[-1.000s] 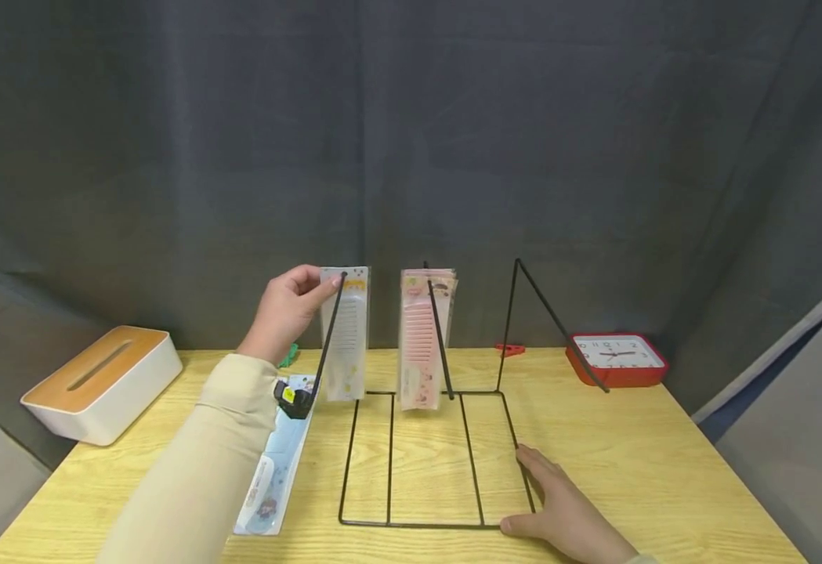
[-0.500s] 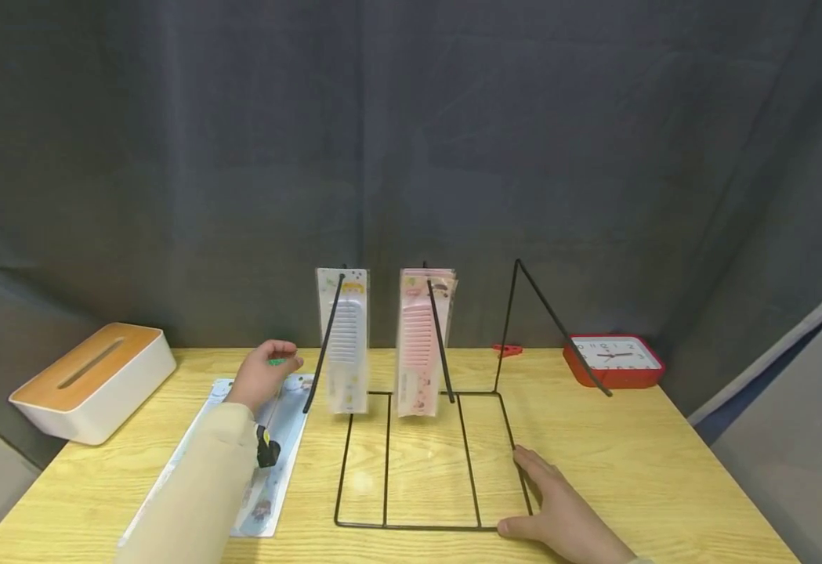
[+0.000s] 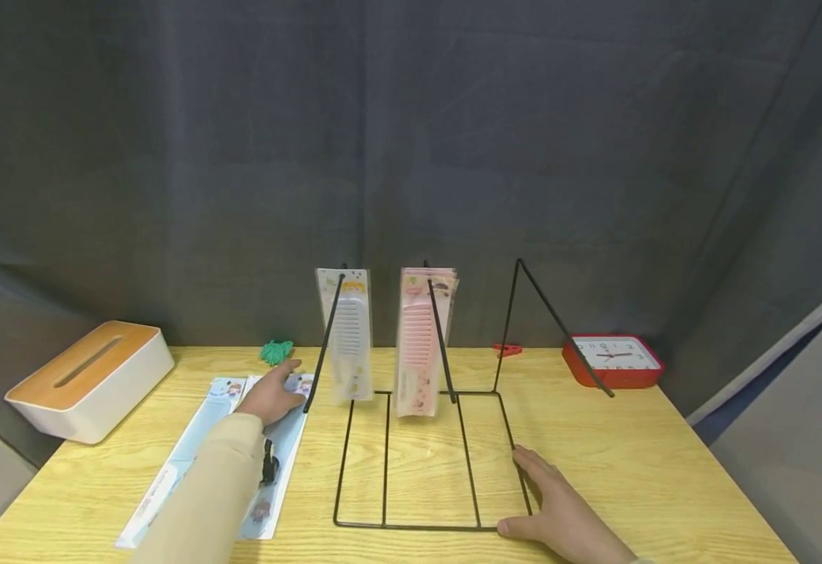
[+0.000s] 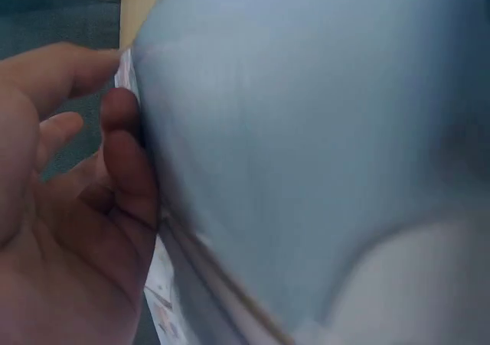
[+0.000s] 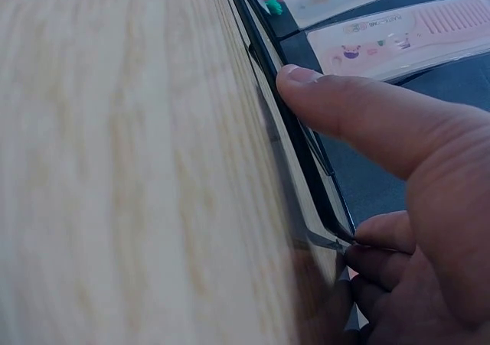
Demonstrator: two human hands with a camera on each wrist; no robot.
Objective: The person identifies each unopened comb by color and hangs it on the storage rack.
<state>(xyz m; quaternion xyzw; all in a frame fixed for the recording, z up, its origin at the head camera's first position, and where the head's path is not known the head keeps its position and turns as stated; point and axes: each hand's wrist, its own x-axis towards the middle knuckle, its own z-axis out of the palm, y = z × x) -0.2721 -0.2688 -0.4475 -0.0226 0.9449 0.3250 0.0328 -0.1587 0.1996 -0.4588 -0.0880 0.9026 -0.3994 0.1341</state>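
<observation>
My left hand lies over the top end of a blue packaged comb on the table. In the left wrist view its thumb and bent fingers are at the edge of the blurred blue package, and no firm pinch shows. My right hand rests at the front right corner of a black wire display rack, thumb touching the front bar and fingers the side bar. From the rack's left hook hangs a pale comb pack. Pink comb packs hang on the middle hook.
Another blue comb pack lies further left, partly under the sleeve. A tissue box with a wooden lid stands at the far left. Green string, a red clip and a red clock are along the back.
My left hand has let go of the pale comb pack on the left hook and come down to the blue pack on the table. The right hand has stayed put.
</observation>
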